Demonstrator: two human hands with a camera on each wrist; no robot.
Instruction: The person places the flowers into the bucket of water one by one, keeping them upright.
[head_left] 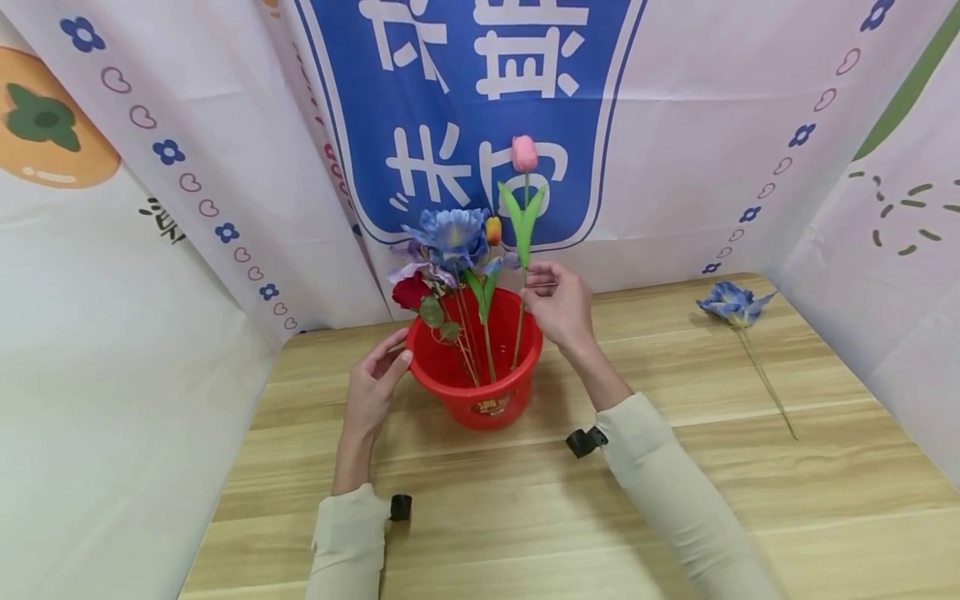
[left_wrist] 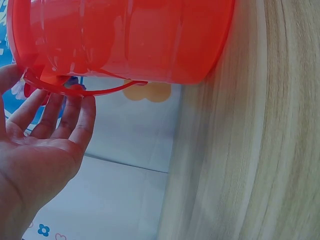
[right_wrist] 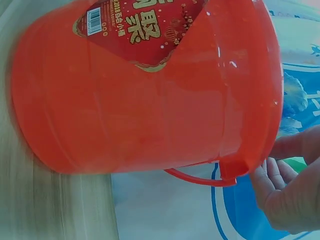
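Observation:
A red bucket (head_left: 487, 410) stands upright on the table, holding several artificial flowers. At its left side my left hand (head_left: 369, 387) grips the rim; in the left wrist view the fingers lie against the thin red handle (left_wrist: 112, 91). My right hand (head_left: 561, 310), above the right rim, pinches the stem of a pink tulip (head_left: 525, 155), whose lower end is inside the bucket. Beside the tulip are a blue flower (head_left: 453, 240), a yellow-orange tulip (head_left: 492, 231) and a red rose (head_left: 411, 292). In the right wrist view, the bucket partly hides the right fingertips.
Another blue flower (head_left: 733, 305) lies on the right of the wooden table (head_left: 510, 517), its stem pointing toward the front. A printed white cloth (head_left: 675, 167) with a blue panel hangs behind the bucket.

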